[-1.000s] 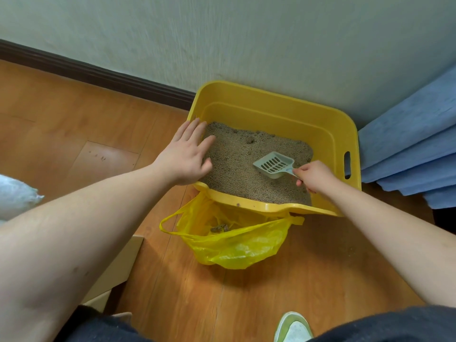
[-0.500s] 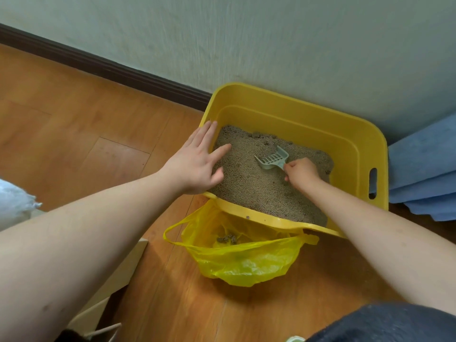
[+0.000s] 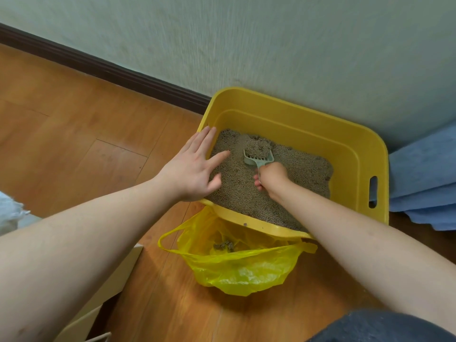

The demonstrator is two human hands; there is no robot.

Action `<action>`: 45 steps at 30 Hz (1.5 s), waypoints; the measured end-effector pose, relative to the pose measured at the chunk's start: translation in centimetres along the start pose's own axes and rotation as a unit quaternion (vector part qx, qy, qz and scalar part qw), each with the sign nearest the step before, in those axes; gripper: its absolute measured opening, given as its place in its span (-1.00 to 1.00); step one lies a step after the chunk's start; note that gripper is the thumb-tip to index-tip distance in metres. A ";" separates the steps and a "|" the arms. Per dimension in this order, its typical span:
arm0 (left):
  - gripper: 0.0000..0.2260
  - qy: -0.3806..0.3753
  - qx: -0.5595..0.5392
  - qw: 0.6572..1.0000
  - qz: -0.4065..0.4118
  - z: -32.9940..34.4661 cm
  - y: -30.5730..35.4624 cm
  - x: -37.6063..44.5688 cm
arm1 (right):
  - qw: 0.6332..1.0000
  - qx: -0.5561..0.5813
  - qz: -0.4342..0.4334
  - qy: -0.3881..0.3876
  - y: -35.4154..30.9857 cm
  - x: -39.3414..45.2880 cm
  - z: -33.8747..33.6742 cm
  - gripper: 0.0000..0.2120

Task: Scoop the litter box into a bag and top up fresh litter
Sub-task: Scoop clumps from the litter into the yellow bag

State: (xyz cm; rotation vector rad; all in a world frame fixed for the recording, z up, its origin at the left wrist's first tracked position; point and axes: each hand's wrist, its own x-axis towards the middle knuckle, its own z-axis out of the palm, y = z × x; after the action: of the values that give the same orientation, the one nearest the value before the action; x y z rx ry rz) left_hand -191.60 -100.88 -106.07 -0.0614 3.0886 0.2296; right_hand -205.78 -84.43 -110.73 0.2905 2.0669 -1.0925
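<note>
Sifting in progress | litter box (image 3: 355, 154) against wall, braced at near-left rim by flat, open left hand (image 3: 195, 169) | bag (image 3: 241, 270) just below front rim, mouth open | scoop (image 3: 257, 156), clamped in right hand (image 3: 271, 178), loaded at far side; best shaken level before being carried low to bag.

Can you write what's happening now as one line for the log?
step: scooping | right hand: gripping scoop, loaded with litter | left hand: flat on litter box rim | bag: open, some clumps inside
</note>
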 end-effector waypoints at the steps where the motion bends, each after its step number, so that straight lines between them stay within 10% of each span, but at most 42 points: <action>1: -0.39 0.001 -0.002 1.000 -0.001 -0.1 0.0 0.0 | 0.999 0.042 0.015 -0.005 -0.6 0.1 0.8 -0.71; 45: -0.40 -0.004 -0.006 1.000 -0.008 -0.3 0.1 0.0 | 0.982 0.182 0.046 0.021 -0.9 0.1 4.4 -0.66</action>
State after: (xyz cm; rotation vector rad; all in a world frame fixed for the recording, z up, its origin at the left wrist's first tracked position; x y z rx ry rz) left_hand -191.64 -100.80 -105.79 -0.0862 3.0767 0.2476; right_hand -203.99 -88.41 -111.77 0.5883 1.8599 -1.4158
